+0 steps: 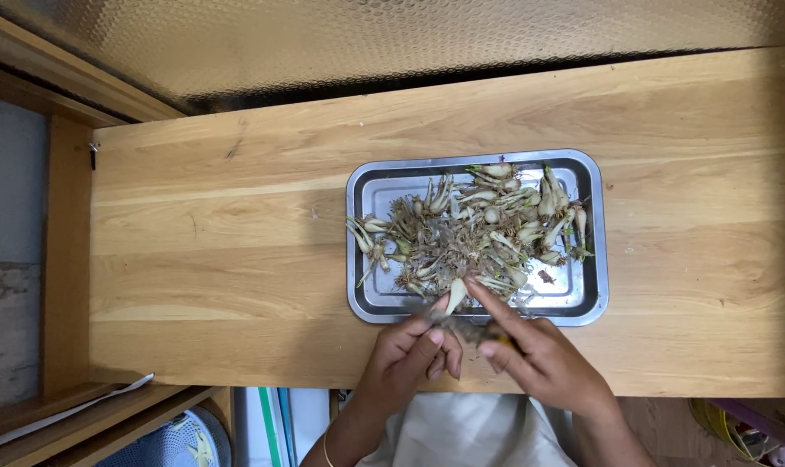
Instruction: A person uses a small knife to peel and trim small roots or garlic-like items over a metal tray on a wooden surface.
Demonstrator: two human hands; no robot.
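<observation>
A rectangular steel tray [363,259] sits on a wooden counter and holds a heap of small pale bulbs with stringy roots and green tips [474,227]. At the tray's near edge my left hand [410,355] pinches one pale bulb [455,294] between thumb and fingers. My right hand [535,350] is beside it, closed on a small dark-and-yellow tool [494,333] with the forefinger stretched along the bulb. The tool's working end is blurred and mostly hidden.
The light wooden counter [237,259] stretches left and right of the tray, backed by a shiny embossed metal wall [410,35]. Below the counter's near edge are a basket [180,441] at the left and colourful items [738,432] at the right.
</observation>
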